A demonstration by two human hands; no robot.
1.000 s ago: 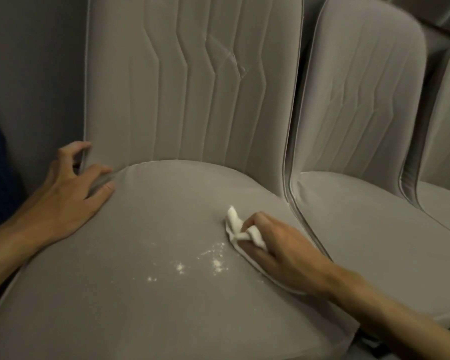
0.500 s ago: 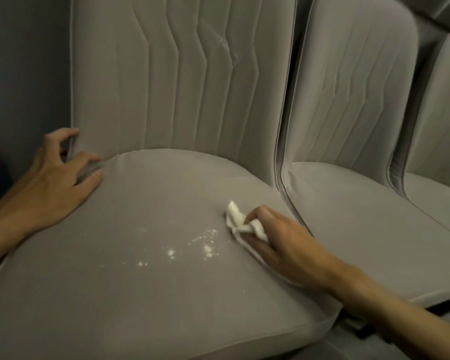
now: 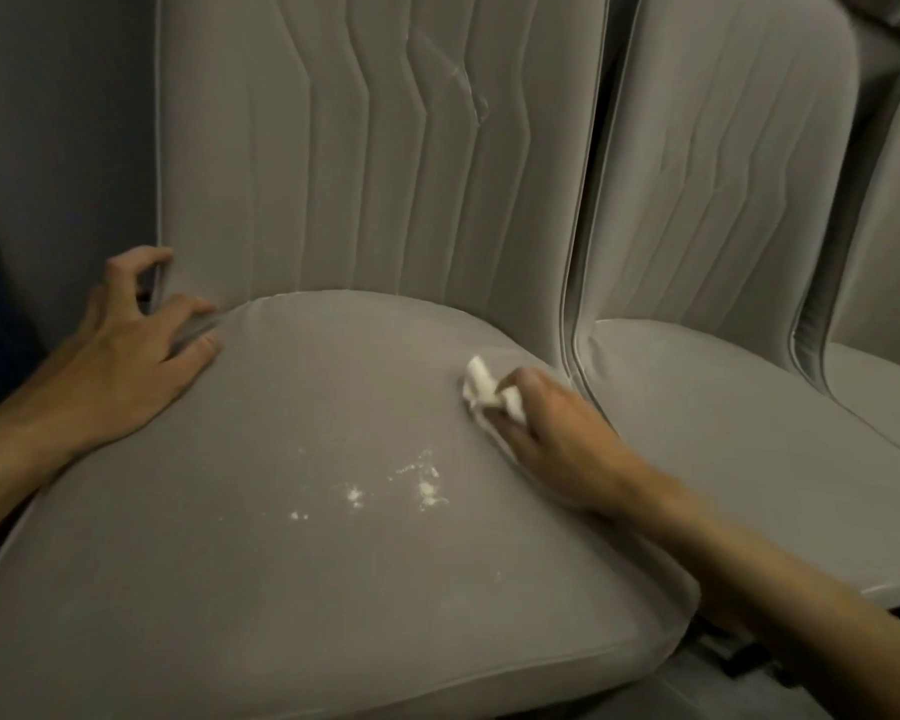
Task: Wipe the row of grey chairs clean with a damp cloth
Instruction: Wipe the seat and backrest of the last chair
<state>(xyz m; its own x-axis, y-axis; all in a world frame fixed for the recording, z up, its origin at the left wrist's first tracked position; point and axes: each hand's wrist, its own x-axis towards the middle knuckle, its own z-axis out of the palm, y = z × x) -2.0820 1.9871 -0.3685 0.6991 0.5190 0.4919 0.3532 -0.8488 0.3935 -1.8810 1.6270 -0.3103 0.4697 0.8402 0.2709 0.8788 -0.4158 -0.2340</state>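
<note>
The cloth [image 3: 481, 389] is small, white and scrunched up, with one end poking up. It lies on the seat of the first chair [image 3: 281, 589], over at the 3 o'clock side, close to the back. The right hand [image 3: 557, 439] is at 4 o'clock from the cloth and holds it with curled fingers, pushing it down on the seat. Part of the cloth is hidden under the hand.

White crumbs [image 3: 419, 485] are scattered on the seat at 7 o'clock from the cloth, near it but not touching.

The left hand [image 3: 126, 356] rests at the 10 o'clock corner of the seat. Its fingers are spread and press on the grey cover, and it holds nothing.

The second chair [image 3: 723, 200] stands just beside the first at 3 o'clock, and the third chair [image 3: 894, 252] comes after it. A dark wall [image 3: 48, 122] is at 9 o'clock.

Compared with a second ago, the cloth is in almost the same spot, the crumbs are still there, and the left hand has stayed in its corner.
</note>
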